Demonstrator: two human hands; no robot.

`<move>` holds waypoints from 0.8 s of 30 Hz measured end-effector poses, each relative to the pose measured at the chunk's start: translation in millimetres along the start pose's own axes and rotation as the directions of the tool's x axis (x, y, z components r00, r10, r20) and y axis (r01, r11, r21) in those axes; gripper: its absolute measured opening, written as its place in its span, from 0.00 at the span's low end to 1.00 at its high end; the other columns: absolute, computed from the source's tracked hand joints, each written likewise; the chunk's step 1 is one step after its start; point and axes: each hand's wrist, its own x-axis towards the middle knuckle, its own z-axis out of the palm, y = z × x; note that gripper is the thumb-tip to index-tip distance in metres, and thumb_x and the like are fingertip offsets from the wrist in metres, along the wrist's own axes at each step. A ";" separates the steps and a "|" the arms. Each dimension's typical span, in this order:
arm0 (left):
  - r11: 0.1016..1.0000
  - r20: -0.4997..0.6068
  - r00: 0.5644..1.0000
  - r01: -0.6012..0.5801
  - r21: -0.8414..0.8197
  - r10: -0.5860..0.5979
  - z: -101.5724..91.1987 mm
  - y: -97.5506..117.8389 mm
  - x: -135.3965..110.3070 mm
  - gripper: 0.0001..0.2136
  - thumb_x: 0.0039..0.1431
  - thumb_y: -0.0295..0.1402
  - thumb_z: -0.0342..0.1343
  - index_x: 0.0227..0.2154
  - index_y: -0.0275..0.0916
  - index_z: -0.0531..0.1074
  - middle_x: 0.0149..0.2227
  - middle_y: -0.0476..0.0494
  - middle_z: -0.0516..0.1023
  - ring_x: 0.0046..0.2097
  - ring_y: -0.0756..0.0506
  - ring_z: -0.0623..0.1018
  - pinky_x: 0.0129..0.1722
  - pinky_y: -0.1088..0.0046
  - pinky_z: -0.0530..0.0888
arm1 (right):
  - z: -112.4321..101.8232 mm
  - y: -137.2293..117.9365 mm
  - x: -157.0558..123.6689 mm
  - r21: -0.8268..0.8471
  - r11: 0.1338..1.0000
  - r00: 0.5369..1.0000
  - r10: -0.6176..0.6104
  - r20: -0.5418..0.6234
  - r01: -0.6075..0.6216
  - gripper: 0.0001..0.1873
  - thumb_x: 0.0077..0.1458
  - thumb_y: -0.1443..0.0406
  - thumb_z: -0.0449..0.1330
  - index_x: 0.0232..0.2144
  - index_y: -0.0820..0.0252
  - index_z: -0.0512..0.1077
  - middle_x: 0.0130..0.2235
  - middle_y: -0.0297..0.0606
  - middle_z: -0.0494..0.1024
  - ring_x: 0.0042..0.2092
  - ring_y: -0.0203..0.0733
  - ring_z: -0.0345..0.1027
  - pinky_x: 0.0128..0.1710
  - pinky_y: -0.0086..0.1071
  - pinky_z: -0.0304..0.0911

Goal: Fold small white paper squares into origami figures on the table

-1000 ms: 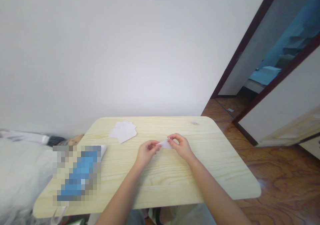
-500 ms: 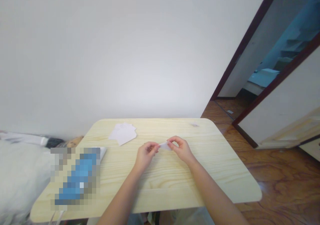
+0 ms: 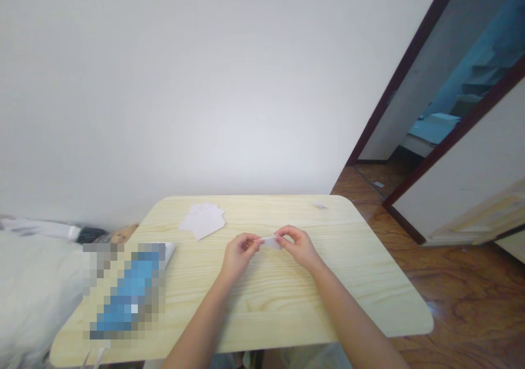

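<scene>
A small folded piece of white paper (image 3: 270,241) is held between my two hands, just above the middle of the table. My left hand (image 3: 241,253) pinches its left end between thumb and fingertips. At the other end, my right hand (image 3: 298,245) grips it the same way, with the fingers curled over the top. The paper's upper edge looks narrow and creased, and its lower part hangs toward me. Fingertips cover both ends.
Several white paper sheets (image 3: 205,221) lie fanned at the table's back left. A small folded paper piece (image 3: 320,205) rests at the back right. A blurred-out blue device (image 3: 133,287) with a cable lies on the left of the pale wooden table (image 3: 369,298).
The paper between my hands has tilted slightly, its upper edge now more level. Both hands keep their pinch in nearly the same place. The view has shifted a little.
</scene>
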 end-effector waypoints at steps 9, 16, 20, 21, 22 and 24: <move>0.997 0.040 0.997 -0.068 0.042 0.067 -0.8 3.3 -0.9 0.10 0.47 0.39 0.56 0.26 0.36 0.71 0.25 0.47 0.72 0.26 0.51 0.70 0.25 0.78 0.66 | 0.3 -3.5 -1.0 -0.011 1.000 1.000 -0.019 -0.003 0.019 0.07 0.47 0.63 0.59 0.29 0.60 0.72 0.29 0.36 0.74 0.33 0.38 0.68 0.35 0.31 0.64; 0.997 0.120 0.990 -0.080 0.012 0.078 1.2 8.1 -4.5 0.08 0.52 0.37 0.51 0.26 0.37 0.65 0.24 0.50 0.69 0.27 0.52 0.69 0.27 0.78 0.65 | 4.0 -7.2 -2.5 -0.057 0.997 0.999 -0.050 -0.013 0.050 0.04 0.46 0.65 0.59 0.27 0.60 0.72 0.28 0.36 0.75 0.32 0.38 0.68 0.35 0.31 0.64; 0.992 0.127 0.984 -0.126 0.018 0.123 0.0 11.2 -6.7 0.07 0.52 0.35 0.51 0.25 0.37 0.64 0.24 0.50 0.67 0.27 0.51 0.68 0.26 0.77 0.65 | 7.9 -9.1 -5.4 -0.069 0.992 0.994 -0.109 -0.027 0.107 0.04 0.46 0.66 0.59 0.26 0.60 0.72 0.27 0.36 0.74 0.31 0.37 0.68 0.33 0.30 0.64; 0.990 0.129 0.983 -0.137 0.028 0.132 -0.2 12.3 -7.2 0.06 0.51 0.35 0.51 0.26 0.36 0.64 0.24 0.50 0.68 0.27 0.51 0.69 0.26 0.77 0.65 | 8.6 -9.3 -6.1 -0.075 0.989 0.991 -0.132 -0.028 0.129 0.03 0.46 0.66 0.59 0.26 0.60 0.72 0.27 0.36 0.74 0.31 0.37 0.68 0.33 0.30 0.64; 0.989 0.134 0.981 -0.145 0.042 0.138 -0.2 13.4 -7.6 0.06 0.51 0.35 0.52 0.27 0.36 0.65 0.25 0.49 0.69 0.28 0.51 0.69 0.26 0.77 0.65 | 9.2 -9.4 -6.8 -0.081 0.985 0.988 -0.154 -0.026 0.152 0.03 0.46 0.66 0.59 0.26 0.60 0.72 0.26 0.35 0.74 0.31 0.37 0.68 0.33 0.30 0.64; 0.983 0.145 0.979 -0.158 0.089 0.145 0.1 15.0 -7.8 0.07 0.51 0.35 0.53 0.29 0.36 0.68 0.27 0.48 0.71 0.30 0.50 0.70 0.26 0.77 0.66 | 9.9 -9.9 -7.7 -0.094 0.978 0.982 -0.187 -0.019 0.184 0.03 0.46 0.66 0.59 0.25 0.60 0.72 0.26 0.35 0.74 0.31 0.37 0.67 0.34 0.30 0.63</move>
